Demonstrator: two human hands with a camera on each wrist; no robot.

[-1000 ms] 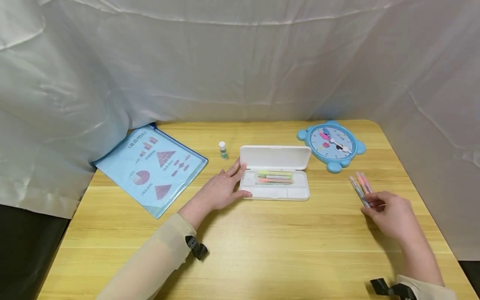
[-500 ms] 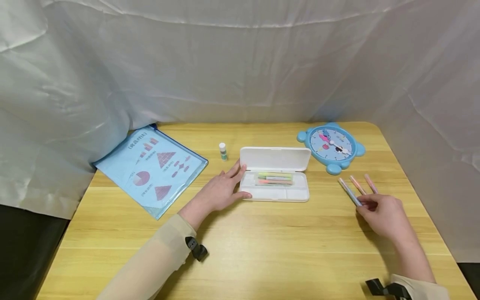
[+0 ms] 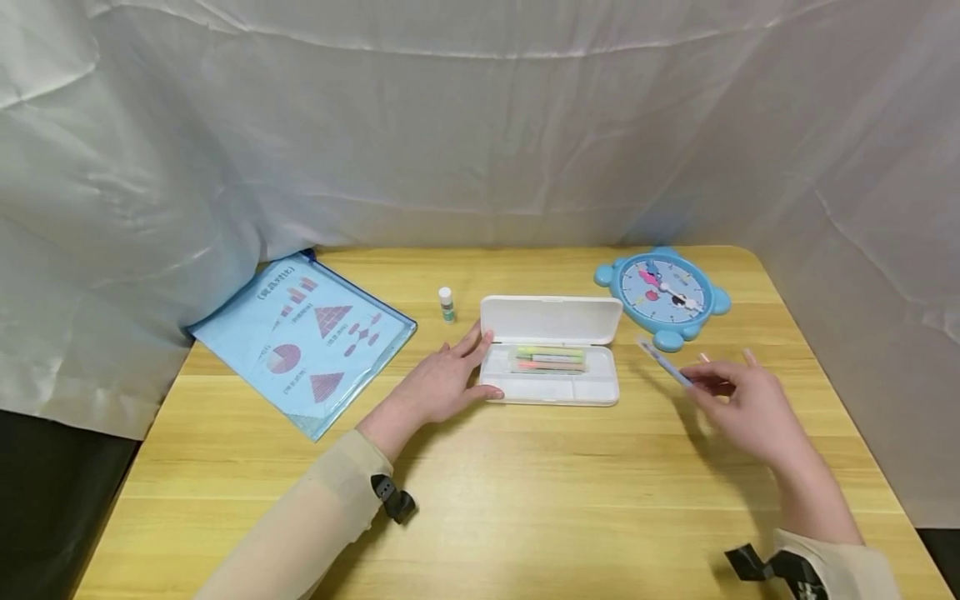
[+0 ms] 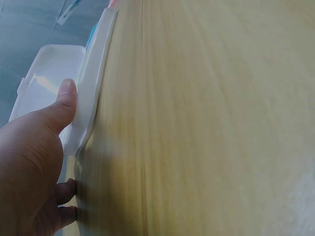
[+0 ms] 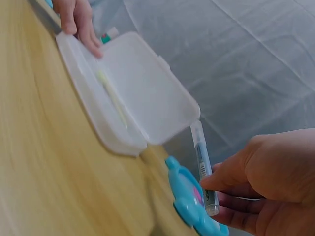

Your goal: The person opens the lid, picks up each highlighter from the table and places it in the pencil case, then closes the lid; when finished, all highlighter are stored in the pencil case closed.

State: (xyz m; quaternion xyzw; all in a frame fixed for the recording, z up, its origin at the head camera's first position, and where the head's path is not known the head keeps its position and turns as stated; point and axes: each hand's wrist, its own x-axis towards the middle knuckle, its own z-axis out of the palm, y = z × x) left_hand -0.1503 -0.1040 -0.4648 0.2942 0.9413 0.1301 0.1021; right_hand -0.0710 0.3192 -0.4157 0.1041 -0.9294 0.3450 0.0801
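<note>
A white pencil case (image 3: 547, 392) lies with its lid raised; several coloured pens (image 3: 551, 358) are in its back compartment. My left hand (image 3: 442, 379) holds the case's left end, thumb on the front corner and fingers by the lid. In the left wrist view, the thumb (image 4: 67, 101) lies against the case's edge. My right hand (image 3: 750, 408) pinches a slim blue pen (image 3: 663, 362) with a clear cap, raised above the table and pointing toward the case. Behind that hand, the tips of an orange pen (image 3: 703, 357) and a pink pen (image 3: 751, 357) show; the rest is hidden.
A blue toy clock (image 3: 666, 292) lies at the back right, beyond the right hand. Left of the case's lid stands a small white-capped bottle (image 3: 447, 306). A blue zip folder (image 3: 300, 342) lies at the left. Grey cloth (image 3: 480, 150) hangs behind the table.
My right hand has spread the bunched pens apart, left the orange and pink ones on the table, and lifted the blue pen leftward toward the case. The left hand stays put.
</note>
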